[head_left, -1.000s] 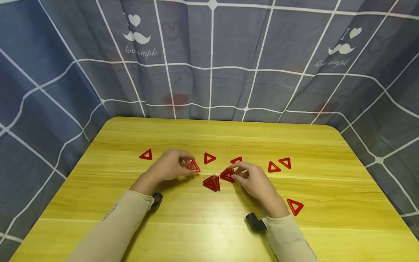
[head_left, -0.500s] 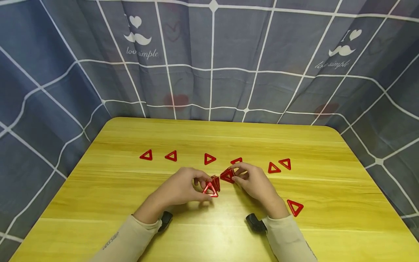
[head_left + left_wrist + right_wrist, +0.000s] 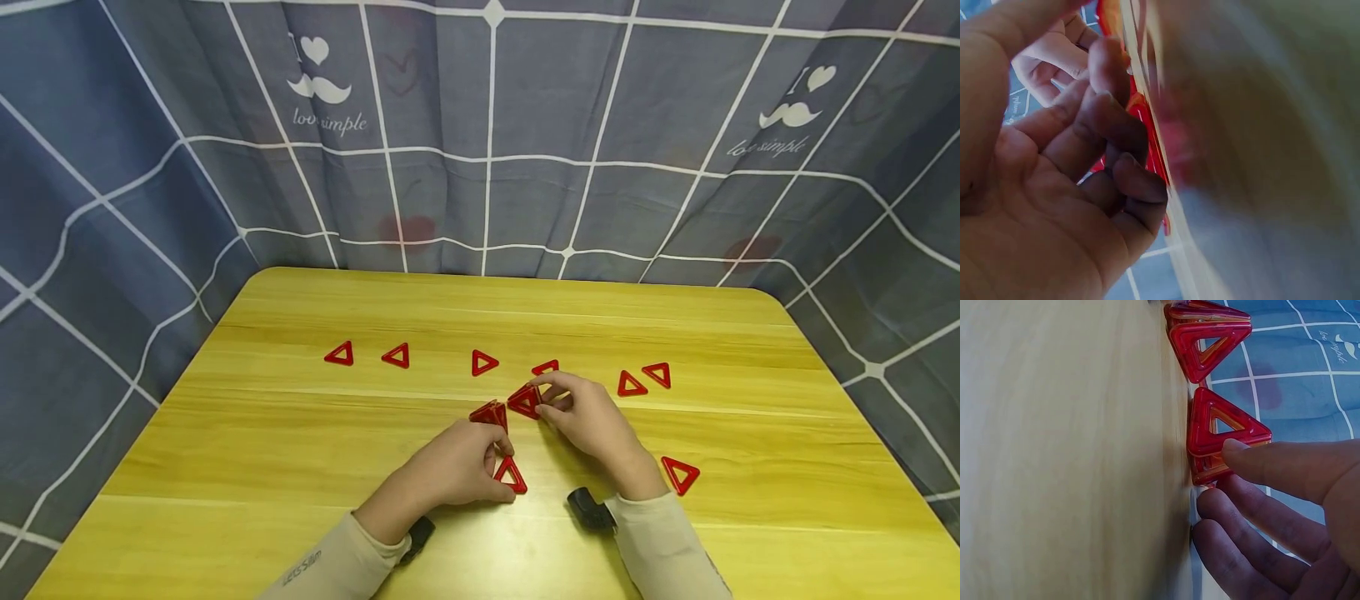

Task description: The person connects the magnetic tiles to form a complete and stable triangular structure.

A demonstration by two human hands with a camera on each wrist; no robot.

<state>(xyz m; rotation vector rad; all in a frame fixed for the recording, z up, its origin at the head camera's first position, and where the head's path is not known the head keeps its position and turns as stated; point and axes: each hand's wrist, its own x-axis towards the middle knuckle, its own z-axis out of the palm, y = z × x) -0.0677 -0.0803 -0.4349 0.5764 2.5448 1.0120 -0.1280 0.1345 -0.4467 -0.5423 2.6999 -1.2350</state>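
Note:
In the head view my left hand (image 3: pixel 459 465) pinches a single red triangular tile (image 3: pixel 517 483) with an open centre, close to the table front of the two built shapes. The left wrist view shows its fingers curled, with the pinched tile not clear there. My right hand (image 3: pixel 588 417) holds a small pyramid of red triangular tiles (image 3: pixel 1200 434), thumb on one face and fingers at the far side. Just left of that pyramid stands a second red pyramid (image 3: pixel 489 413), partly covered by my left hand in the head view and plain in the right wrist view.
Loose red triangles lie flat along the back: two at left (image 3: pixel 341 353), one in the middle (image 3: pixel 483 362), one behind my right hand (image 3: pixel 546 367), two at right (image 3: pixel 632 384). Another tile (image 3: pixel 680 475) lies by the right forearm. A grey checked curtain (image 3: pixel 540 200) borders the wooden table.
My left hand, tile between its fingers, has moved right and toward the table front, past the left pyramid. My right hand stays on its pyramid.

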